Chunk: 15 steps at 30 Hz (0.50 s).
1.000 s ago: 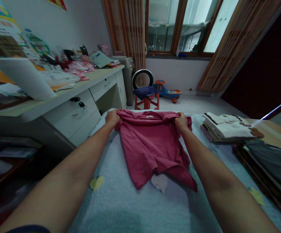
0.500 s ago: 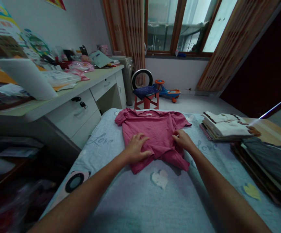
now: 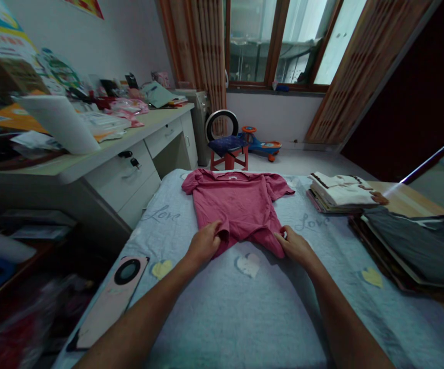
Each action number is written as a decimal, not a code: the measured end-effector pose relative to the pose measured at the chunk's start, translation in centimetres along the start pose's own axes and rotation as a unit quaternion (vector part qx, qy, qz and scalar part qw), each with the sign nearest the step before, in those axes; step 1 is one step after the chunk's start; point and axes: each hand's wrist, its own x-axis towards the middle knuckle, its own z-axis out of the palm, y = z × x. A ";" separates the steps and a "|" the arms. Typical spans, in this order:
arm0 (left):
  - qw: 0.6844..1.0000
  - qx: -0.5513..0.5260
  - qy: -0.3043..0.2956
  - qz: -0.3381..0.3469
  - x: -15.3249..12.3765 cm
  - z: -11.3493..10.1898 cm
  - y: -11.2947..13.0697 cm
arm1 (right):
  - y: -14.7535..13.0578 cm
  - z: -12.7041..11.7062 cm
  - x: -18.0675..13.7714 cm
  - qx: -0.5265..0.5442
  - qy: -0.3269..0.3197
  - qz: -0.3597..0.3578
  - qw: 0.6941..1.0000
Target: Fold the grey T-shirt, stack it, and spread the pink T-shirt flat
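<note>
A pink short-sleeved T-shirt (image 3: 237,202) lies spread on the bed (image 3: 214,312), its neckline toward the window and its hem toward me. My left hand (image 3: 205,241) is closed on the left part of the hem, where the cloth folds up. At the right corner of the hem, my right hand (image 3: 293,245) pinches the fabric between thumb and fingers. The cloth between my hands is rumpled and partly turned over near the hem.
A pink phone (image 3: 112,302) lies at the bed's left edge. Folded white clothes (image 3: 340,190) and a stack of dark folded clothes (image 3: 417,246) are on the right. A cluttered desk (image 3: 129,136) runs along the left; a red stool (image 3: 229,156) stands beyond the bed.
Both hands have moved toward me, to the shirt's hem. My left hand has gone from spread fingers to a grip on the cloth. The right corner of the hem has shifted left.
</note>
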 end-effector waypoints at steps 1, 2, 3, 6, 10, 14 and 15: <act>1.000 -0.023 0.012 -0.015 -0.2 -0.5 -0.1 | 0.0 0.1 -0.2 0.027 0.009 -0.003 1.000; 0.998 -0.044 0.024 -0.030 -0.4 -0.9 -0.2 | 0.1 0.3 -0.4 0.057 0.019 -0.008 0.998; 0.996 -0.063 0.036 -0.044 -0.6 -1.3 -0.3 | 0.2 0.5 -0.6 0.088 0.027 -0.014 0.996; 0.988 -0.115 0.069 -0.070 -1.4 -1.8 -0.5 | 0.4 1.1 -0.9 0.166 0.030 -0.021 0.985; 0.953 -0.248 0.141 -0.101 -1.9 -1.3 -1.2 | 0.9 1.9 -1.2 0.229 0.017 -0.032 0.973; 0.822 -0.461 0.286 -0.170 -1.9 -1.5 -2.8 | 1.7 1.6 -1.6 0.286 0.046 -0.055 0.956; 0.777 -0.505 0.325 -0.191 -2.0 -1.8 -3.2 | 2.1 1.4 -1.7 0.302 0.061 -0.055 0.950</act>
